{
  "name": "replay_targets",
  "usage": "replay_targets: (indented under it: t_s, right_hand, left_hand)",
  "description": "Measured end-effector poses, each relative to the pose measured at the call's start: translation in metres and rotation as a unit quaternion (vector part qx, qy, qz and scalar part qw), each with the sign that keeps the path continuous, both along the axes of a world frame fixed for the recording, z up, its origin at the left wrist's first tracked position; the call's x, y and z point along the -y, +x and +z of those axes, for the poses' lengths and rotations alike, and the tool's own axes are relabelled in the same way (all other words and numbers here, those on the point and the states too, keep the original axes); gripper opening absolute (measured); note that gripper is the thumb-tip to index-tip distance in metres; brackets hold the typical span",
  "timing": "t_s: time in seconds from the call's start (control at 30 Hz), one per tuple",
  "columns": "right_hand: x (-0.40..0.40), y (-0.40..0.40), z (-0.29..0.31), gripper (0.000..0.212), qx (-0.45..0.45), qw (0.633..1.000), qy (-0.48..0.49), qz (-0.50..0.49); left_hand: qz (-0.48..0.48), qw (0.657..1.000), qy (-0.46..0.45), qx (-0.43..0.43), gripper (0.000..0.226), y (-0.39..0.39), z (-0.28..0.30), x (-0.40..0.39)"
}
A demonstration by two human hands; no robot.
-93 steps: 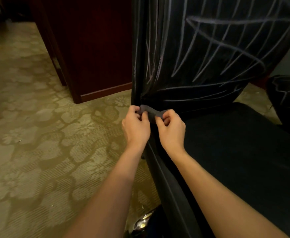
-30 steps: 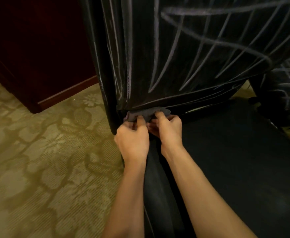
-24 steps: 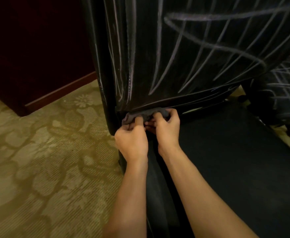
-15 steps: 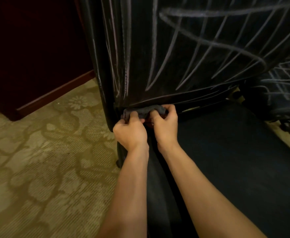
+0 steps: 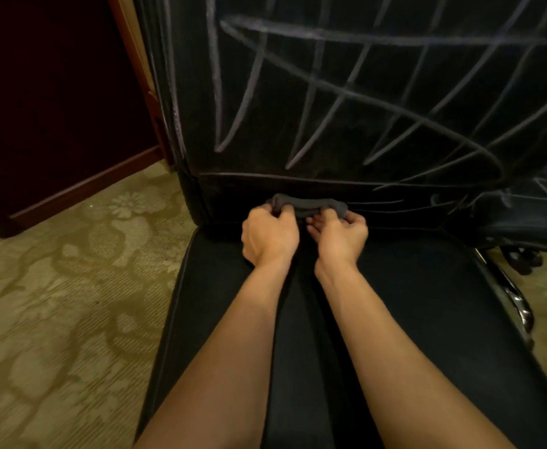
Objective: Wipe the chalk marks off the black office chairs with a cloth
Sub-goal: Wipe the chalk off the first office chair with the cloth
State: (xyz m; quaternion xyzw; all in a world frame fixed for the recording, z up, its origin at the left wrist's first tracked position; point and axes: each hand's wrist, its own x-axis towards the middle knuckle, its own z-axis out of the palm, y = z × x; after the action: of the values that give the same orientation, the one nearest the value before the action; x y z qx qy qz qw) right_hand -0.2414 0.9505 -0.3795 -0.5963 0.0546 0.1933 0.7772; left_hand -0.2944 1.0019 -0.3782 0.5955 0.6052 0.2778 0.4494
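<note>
A black office chair fills the view; its backrest [image 5: 346, 102] is crossed by many white chalk lines, and its seat [image 5: 427, 319] looks dark and unmarked. A small dark grey cloth [image 5: 308, 205] is bunched and stretched between both hands at the foot of the backrest, just above the seat's rear edge. My left hand [image 5: 269, 236] grips the cloth's left end. My right hand [image 5: 338, 236] pinches its right end. Both forearms reach over the seat.
A second black chair [image 5: 538, 209] with chalk lines stands at the right, with wheels below it. A chrome armrest bar [image 5: 515, 299] runs along the seat's right side. Dark red wooden furniture [image 5: 55, 102] stands at the left on patterned green-beige carpet [image 5: 55, 303].
The view has swung round to face the seat and backrest squarely. Both hands, still holding the cloth, now sit at the middle of the backrest's base instead of at its left corner.
</note>
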Motion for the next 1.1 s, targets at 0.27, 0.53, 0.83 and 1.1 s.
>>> replay_targets:
  t_s: [0.27, 0.53, 0.83, 1.1]
  right_hand:
    - [-0.029, 0.012, -0.002, 0.026, -0.14, 0.988, 0.066, 0.003]
    - [0.014, 0.061, -0.012, 0.022, -0.124, 0.982, 0.061, -0.128]
    - [0.013, 0.049, 0.015, 0.017, -0.233, 0.968, 0.003, -0.089]
    - [0.007, 0.026, 0.024, 0.035, -0.264, 0.964, 0.019, -0.03]
  left_hand:
    - [0.013, 0.979, 0.185, -0.081, 0.032, 0.003, -0.013, -0.01]
    - [-0.128, 0.965, 0.193, -0.121, 0.03, 0.056, -0.013, 0.028]
    - [-0.106, 0.988, 0.109, -0.002, 0.026, 0.05, -0.015, 0.016]
    - [-0.127, 0.982, -0.043, 0.132, 0.024, 0.038, -0.015, -0.001]
